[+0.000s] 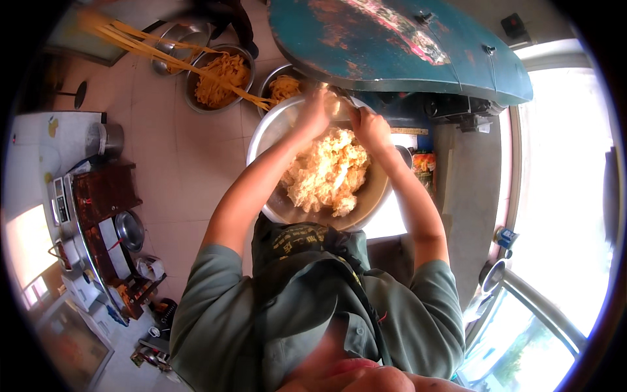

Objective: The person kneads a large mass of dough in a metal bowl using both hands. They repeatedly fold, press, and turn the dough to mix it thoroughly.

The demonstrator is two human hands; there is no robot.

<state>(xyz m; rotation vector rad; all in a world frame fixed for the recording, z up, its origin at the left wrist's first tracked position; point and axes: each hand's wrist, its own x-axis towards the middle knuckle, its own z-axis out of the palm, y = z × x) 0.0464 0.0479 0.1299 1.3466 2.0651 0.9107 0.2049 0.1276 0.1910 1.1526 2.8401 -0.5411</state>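
A large metal basin (256, 149) sits in front of my body, with a rough heap of pale, crumbly dough (330, 173) in it. Both my arms reach over it to the far rim. My left hand (313, 116) is there, fingers curled in beside a small pale lump; what they grip is unclear. Close to its right, my right hand (371, 130) is closed near a dark part under the blue-green machine cover (392, 46). Its fingertips are partly hidden. Long yellow noodle strips (176, 62) stretch from the upper left toward the basin.
Beyond the basin, metal bowls hold yellow noodles (223, 81) and more noodles (285, 87). Another metal bowl (176, 49) stands by a person's dark-clad leg (240, 26). On the left are a brown cabinet (104, 196) and a pot (111, 139); a bright window (562, 196) is right.
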